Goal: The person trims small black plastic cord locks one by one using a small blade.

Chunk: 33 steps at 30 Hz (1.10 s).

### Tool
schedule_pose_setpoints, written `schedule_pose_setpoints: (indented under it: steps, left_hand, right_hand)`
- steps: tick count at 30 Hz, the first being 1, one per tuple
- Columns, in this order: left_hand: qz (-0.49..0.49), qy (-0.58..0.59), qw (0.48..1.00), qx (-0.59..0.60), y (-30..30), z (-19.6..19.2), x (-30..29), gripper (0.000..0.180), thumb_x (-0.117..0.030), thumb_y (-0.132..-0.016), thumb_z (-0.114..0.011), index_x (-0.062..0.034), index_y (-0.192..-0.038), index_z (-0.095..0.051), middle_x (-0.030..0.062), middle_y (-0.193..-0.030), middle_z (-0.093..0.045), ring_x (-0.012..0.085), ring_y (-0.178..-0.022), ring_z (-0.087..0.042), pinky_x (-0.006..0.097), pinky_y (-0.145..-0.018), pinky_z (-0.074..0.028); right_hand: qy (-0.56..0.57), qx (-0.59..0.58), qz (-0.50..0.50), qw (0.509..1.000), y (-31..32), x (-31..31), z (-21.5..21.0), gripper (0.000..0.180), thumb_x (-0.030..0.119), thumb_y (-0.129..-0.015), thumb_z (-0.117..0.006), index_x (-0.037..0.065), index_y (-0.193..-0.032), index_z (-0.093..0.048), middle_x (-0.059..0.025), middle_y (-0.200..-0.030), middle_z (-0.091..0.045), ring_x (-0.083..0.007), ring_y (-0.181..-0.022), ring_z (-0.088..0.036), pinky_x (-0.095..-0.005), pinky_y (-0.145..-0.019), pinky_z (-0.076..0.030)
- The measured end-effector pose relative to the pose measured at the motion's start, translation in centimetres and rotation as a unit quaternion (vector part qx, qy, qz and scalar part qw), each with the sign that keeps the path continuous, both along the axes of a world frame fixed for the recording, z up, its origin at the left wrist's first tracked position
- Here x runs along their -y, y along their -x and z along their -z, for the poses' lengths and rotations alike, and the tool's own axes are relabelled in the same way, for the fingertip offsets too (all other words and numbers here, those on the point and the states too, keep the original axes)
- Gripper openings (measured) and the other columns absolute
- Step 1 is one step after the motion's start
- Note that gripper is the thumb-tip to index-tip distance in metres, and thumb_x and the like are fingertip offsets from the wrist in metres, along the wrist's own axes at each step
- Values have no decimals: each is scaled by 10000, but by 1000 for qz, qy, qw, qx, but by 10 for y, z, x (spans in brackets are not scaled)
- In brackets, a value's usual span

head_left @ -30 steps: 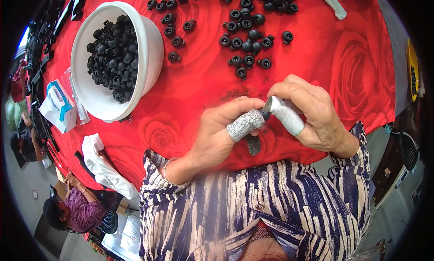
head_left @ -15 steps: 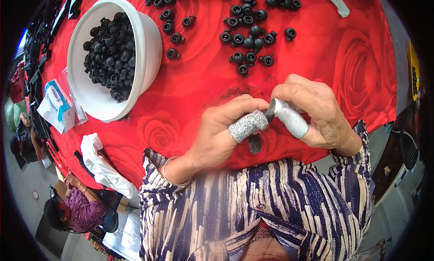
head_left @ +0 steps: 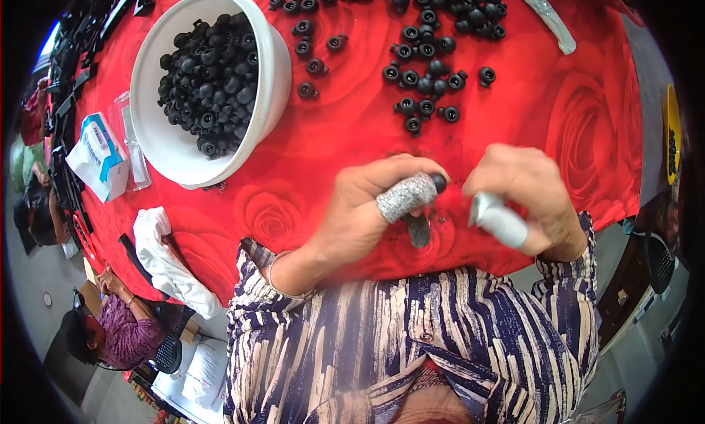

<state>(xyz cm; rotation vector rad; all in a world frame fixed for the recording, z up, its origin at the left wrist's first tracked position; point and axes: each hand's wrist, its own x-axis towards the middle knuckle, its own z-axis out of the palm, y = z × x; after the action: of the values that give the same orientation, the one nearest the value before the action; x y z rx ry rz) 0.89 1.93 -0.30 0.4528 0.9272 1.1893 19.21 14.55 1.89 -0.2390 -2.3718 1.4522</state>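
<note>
over the red rose-print tabletop (head_left: 330, 130), a small black rubber ring (head_left: 438, 182) is pinched by the left hand (head_left: 367, 211); the right hand (head_left: 525, 196) is closed around a white-wrapped tool (head_left: 499, 220); the ring could be dropped if the pinch slackens.

Hands parted: left hand (head_left: 367, 211) now apart from right hand (head_left: 525, 196), small black part (head_left: 438, 182) at left fingertips.

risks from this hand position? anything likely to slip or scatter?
1. The left hand pinches a small black part at its fingertips only; it may slip and fall among the loose black parts.
2. The white bowl is piled high, so a knock could spill it.
</note>
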Motion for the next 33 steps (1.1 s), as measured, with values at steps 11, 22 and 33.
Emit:
schedule_pose_setpoints:
  steps: [11,22,33]
  left_hand:
    - [13,76,990,119,-7,4,6,258,-132,-900,-611,2,-1120,-618,13,-873,-633,56,-715,-556,189,-643,-456]
    - [22,58,977,206,-6,13,7,244,-101,-891,-613,1,-1112,-623,22,-887,-632,60,-724,-555,177,-622,-435]
    - [-11,-30,999,-18,3,-20,4,214,-73,-892,-595,62,-1057,-607,77,-854,-588,137,-633,-600,245,-523,-494]
  right_hand:
    - [-141,-100,125,977,11,23,15,398,69,-619,-756,-40,-980,-628,-57,-674,-529,-172,-525,-512,-296,-434,-406]
    - [-212,-134,103,963,14,22,18,417,24,-513,-702,-68,-913,-629,-46,-639,-468,-147,-494,-485,-292,-394,-371]
    - [-178,-131,134,966,10,20,16,241,80,-685,-762,18,-792,-556,-47,-603,-469,-179,-457,-452,-312,-403,-337]
